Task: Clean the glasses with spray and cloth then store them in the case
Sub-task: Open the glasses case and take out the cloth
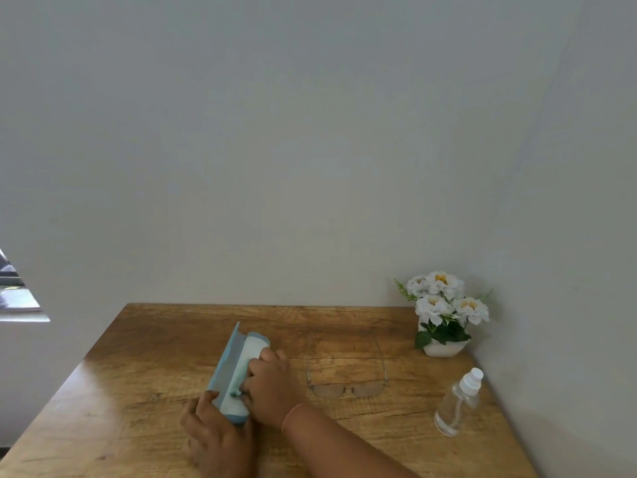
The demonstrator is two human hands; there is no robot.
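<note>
A light blue glasses case lies open on the wooden table, lid raised on its left side. My left hand holds the case's near end. My right hand reaches into the case with fingers closed on a teal and white cloth lying inside. Thin-framed glasses rest on the table right of the case, arms unfolded and pointing away from me. A clear spray bottle with a white nozzle stands at the right, untouched.
A white pot of white flowers sits in the far right corner against the wall. The wall runs along the table's back and right edges. A window edge shows at far left.
</note>
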